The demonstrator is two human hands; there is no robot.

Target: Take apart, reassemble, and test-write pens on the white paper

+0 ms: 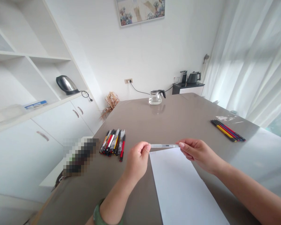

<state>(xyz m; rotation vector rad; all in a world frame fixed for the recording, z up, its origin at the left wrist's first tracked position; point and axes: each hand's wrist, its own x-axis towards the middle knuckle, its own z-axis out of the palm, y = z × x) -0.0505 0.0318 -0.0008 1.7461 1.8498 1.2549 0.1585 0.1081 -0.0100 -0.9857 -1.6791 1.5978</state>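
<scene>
Steadying the pen, the person's left hand and right hand pinched opposite ends between fingers; moving it likely required coordination.

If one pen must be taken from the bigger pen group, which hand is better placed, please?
Probably the left hand: it is nearer the bigger pen group, while the right hand is nearer the smaller group. Both hold the clear pen, so the left would need to let go first.
</scene>
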